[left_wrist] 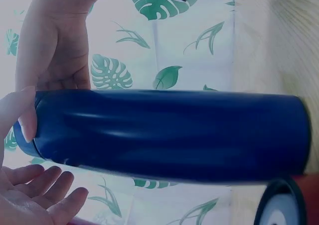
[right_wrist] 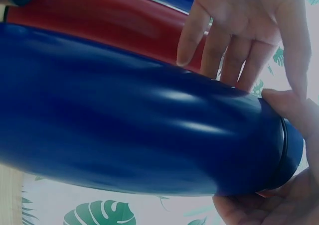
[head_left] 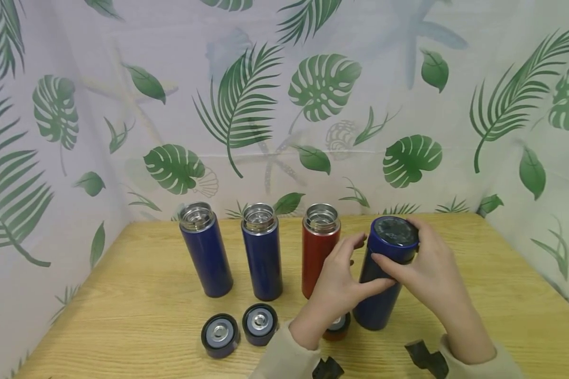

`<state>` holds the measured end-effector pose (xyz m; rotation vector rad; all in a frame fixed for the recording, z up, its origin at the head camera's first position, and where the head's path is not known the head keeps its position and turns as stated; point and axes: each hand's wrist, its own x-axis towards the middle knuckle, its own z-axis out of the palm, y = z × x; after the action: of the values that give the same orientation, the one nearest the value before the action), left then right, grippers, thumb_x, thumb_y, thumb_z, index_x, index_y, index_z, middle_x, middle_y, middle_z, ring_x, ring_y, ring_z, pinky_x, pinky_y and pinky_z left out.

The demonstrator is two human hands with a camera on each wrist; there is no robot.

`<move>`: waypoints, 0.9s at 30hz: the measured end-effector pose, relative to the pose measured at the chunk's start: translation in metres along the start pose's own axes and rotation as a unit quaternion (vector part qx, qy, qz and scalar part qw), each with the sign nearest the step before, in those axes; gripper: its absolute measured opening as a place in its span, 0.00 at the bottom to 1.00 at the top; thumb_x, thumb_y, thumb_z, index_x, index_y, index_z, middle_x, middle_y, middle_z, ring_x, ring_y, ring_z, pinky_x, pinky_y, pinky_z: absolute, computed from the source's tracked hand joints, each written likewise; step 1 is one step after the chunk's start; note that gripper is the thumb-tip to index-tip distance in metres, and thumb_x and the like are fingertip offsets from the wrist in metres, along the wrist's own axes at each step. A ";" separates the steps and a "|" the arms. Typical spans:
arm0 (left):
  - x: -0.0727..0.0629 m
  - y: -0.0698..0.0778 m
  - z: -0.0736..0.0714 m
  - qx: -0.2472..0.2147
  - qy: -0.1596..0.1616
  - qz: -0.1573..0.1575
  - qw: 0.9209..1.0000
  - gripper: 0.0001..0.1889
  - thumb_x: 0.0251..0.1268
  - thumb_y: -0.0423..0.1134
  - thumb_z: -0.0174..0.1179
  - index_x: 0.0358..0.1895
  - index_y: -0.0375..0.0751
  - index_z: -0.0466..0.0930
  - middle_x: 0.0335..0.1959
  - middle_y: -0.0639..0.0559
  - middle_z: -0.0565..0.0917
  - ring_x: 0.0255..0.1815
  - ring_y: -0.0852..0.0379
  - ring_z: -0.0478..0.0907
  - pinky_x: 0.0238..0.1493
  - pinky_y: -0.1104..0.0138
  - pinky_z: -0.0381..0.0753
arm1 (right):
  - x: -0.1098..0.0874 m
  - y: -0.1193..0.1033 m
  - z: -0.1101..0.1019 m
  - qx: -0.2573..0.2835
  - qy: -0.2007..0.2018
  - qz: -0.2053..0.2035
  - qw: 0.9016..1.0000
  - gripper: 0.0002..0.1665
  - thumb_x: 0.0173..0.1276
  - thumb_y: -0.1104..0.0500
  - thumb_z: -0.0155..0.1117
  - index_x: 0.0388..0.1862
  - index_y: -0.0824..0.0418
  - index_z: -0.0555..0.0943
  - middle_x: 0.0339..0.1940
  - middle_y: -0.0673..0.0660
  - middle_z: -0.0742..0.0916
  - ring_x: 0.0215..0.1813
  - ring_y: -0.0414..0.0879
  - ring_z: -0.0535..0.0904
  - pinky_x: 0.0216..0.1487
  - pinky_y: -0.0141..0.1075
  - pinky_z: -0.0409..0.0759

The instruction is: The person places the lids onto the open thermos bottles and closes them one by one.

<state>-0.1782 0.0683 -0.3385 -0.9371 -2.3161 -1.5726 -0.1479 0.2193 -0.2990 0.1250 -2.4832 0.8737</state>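
Note:
A blue thermos stands on the table at the right with its blue lid on top. My right hand grips that lid between thumb and fingers. My left hand is held at the thermos's left side, its fingers spread and loosely bent. In the right wrist view the left hand's fingers are beside the upper body of the blue thermos; whether they touch it I cannot tell. The left wrist view shows the thermos lengthwise, with the right hand at its lid end.
Left of my hands stand a red thermos and two blue thermoses, all without lids. Two lids lie upside down before the blue ones. A red lid is partly behind my left hand. A leaf-patterned cloth hangs behind the wooden table.

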 end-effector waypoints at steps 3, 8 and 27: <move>-0.004 -0.003 -0.005 0.004 -0.017 -0.006 1.000 0.36 0.45 0.45 0.68 0.60 0.41 0.63 0.55 0.53 0.70 0.56 0.62 0.66 0.48 0.70 0.71 | 0.000 0.000 0.001 -0.002 0.004 0.000 1.000 0.48 0.45 0.53 0.73 0.59 0.73 0.60 0.48 0.72 0.73 0.48 0.66 0.69 0.43 0.59 0.67; -0.011 -0.012 -0.012 0.032 -0.037 -0.012 0.999 0.35 0.45 0.45 0.68 0.59 0.40 0.65 0.54 0.53 0.70 0.55 0.61 0.66 0.50 0.69 0.70 | 0.000 -0.001 0.003 -0.004 0.012 0.002 1.000 0.48 0.45 0.53 0.73 0.59 0.74 0.60 0.48 0.72 0.73 0.48 0.66 0.69 0.43 0.60 0.67; -0.016 -0.022 -0.025 0.083 -0.073 0.007 0.994 0.31 0.48 0.44 0.67 0.56 0.39 0.66 0.52 0.51 0.71 0.54 0.59 0.68 0.53 0.70 0.68 | 0.021 0.012 0.007 -0.002 0.017 0.059 0.998 0.52 0.50 0.46 0.68 0.64 0.73 0.54 0.53 0.75 0.70 0.49 0.68 0.68 0.44 0.59 0.68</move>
<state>-0.1832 0.0345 -0.3527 -1.0562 -2.4875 -1.3213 -0.1727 0.2261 -0.3004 -0.0375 -2.4812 0.9107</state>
